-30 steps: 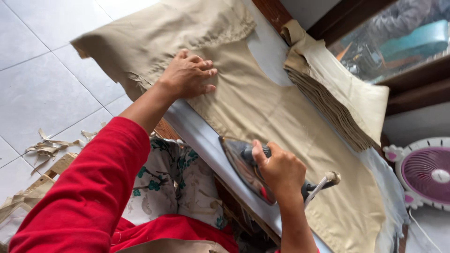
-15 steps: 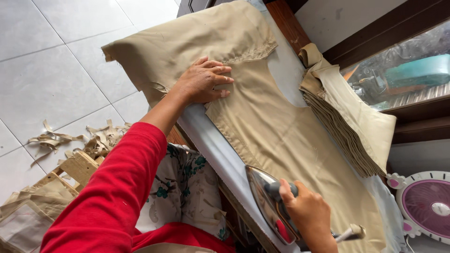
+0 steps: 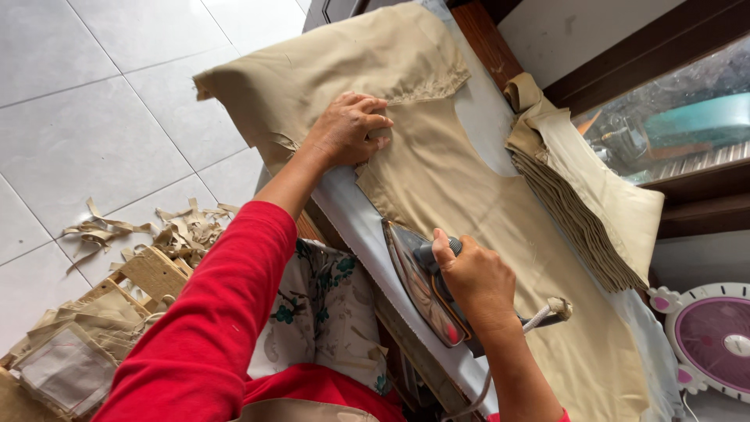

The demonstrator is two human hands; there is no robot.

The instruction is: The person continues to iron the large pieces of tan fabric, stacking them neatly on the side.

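A tan cut piece of fabric (image 3: 461,187) lies spread along a narrow white ironing board (image 3: 355,215). My left hand (image 3: 351,125) presses flat on the cloth near its upper end, fingers pinching a fold at the edge. My right hand (image 3: 476,281) grips the dark handle of an electric iron (image 3: 422,285), which is tipped on its side at the board's near edge, soleplate facing left. A cord (image 3: 547,312) trails from the iron's rear.
A stack of folded tan fabric pieces (image 3: 586,203) sits at the board's right side under a window sill. A pink and white fan (image 3: 715,336) stands at lower right. Fabric scraps (image 3: 180,230) and a wooden crate (image 3: 148,273) lie on the tiled floor at left.
The iron has slid back up along the board's edge toward my left hand. My left hand stays pressed on the same part of the cloth, its fingers now curled on the fold.
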